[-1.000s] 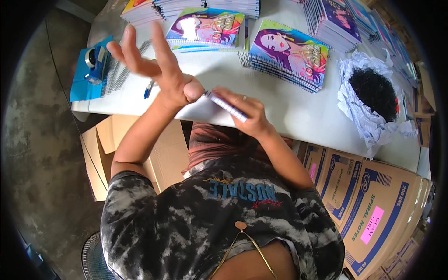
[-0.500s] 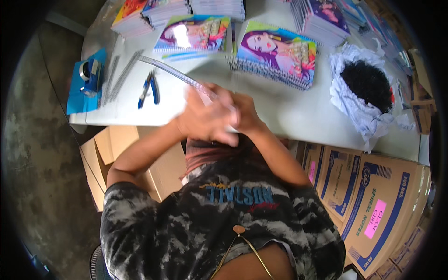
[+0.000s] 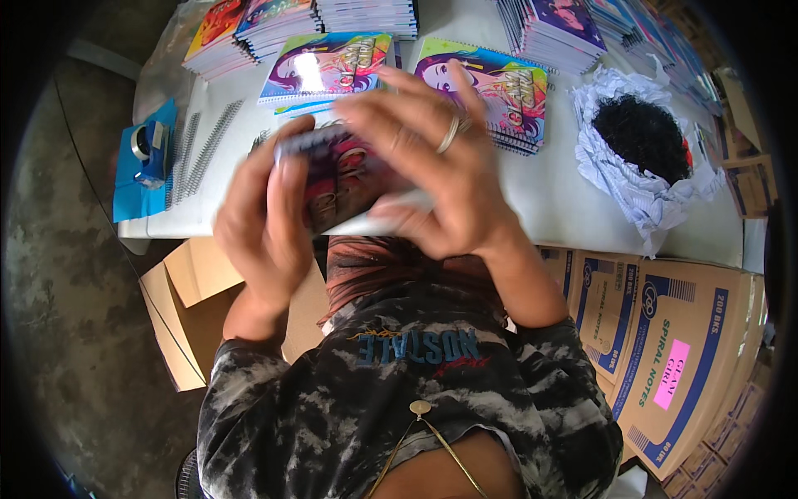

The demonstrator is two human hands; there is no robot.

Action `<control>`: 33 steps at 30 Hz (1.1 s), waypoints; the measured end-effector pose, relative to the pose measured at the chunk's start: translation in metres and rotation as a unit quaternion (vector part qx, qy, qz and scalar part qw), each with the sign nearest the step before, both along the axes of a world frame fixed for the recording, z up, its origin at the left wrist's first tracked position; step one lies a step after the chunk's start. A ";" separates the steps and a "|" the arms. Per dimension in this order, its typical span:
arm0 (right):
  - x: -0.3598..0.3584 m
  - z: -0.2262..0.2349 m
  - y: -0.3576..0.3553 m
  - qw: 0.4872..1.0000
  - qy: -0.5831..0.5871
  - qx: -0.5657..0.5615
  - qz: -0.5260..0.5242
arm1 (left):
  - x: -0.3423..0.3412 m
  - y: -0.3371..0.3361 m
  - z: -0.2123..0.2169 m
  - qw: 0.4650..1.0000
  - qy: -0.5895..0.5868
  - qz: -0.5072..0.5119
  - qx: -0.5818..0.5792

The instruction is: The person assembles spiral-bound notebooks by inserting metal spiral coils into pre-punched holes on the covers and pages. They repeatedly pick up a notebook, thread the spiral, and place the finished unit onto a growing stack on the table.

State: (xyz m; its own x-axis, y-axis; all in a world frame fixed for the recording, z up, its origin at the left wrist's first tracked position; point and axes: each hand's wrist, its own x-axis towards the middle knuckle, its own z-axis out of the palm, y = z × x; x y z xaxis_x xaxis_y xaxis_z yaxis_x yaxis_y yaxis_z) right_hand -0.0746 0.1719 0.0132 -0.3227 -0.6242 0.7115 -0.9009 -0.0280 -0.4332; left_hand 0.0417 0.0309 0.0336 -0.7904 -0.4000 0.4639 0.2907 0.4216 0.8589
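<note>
Currently you hold a small notebook (image 3: 349,179) with a colourful illustrated cover up in front of your chest, above the near edge of the white table (image 3: 549,200). Your left hand (image 3: 262,224) grips its left side, fingers wrapped round the edge, and your right hand (image 3: 440,158), a ring on one finger, lies spread over its right half with the thumb underneath, so both hands are closed on the one notebook; motion blur hides its edges and whether any wire binding sits along it. On the table beyond lie two like notebooks (image 3: 328,66) flat and face up, with stacks of more notebooks (image 3: 553,25) behind them. Loose spiral wires (image 3: 195,154) lie at the table's left end beside a blue tray (image 3: 133,179) that carries a tape dispenser (image 3: 150,150), and a heap of dark coiled material rests in crumpled white paper (image 3: 640,179) at the right. Printed cardboard cartons (image 3: 673,349) stand below the table edge at your right, and an open carton (image 3: 187,303) at your left. Judged from the grip, the step in hand is squaring or checking a single notebook; the next move calls for a firm two-handed hold, with the covers kept aligned while it is set down or turned.
</note>
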 end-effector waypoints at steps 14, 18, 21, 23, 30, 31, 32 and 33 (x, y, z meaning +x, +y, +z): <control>-0.007 -0.014 0.010 0.945 -0.291 -0.001 -0.151 | -0.084 -0.044 -0.026 0.923 -0.162 -0.299 0.178; -0.012 -0.009 0.019 0.965 -0.192 0.032 -0.174 | -0.096 -0.050 -0.023 0.898 -0.192 -0.356 0.174; -0.023 0.000 0.042 0.969 -0.059 -0.111 -0.210 | -0.100 -0.037 -0.029 0.953 -0.060 -0.259 -0.147; -0.038 0.003 0.058 0.908 0.060 -0.209 -0.358 | -0.112 -0.021 -0.034 0.978 -0.036 -0.202 0.041; -0.095 -0.125 0.066 0.819 -0.299 -0.345 -0.348 | -0.209 0.008 -0.122 0.984 0.007 0.146 -0.105; -0.104 -0.151 0.073 0.820 -0.353 -0.339 -0.296 | -0.205 0.007 -0.135 0.976 -0.014 0.157 -0.148; -0.105 -0.160 0.070 0.826 -0.343 -0.326 -0.307 | -0.197 0.006 -0.145 0.966 -0.035 0.170 -0.192; -0.103 -0.164 0.064 0.828 -0.334 -0.315 -0.322 | -0.191 0.007 -0.148 0.953 -0.056 0.178 -0.238</control>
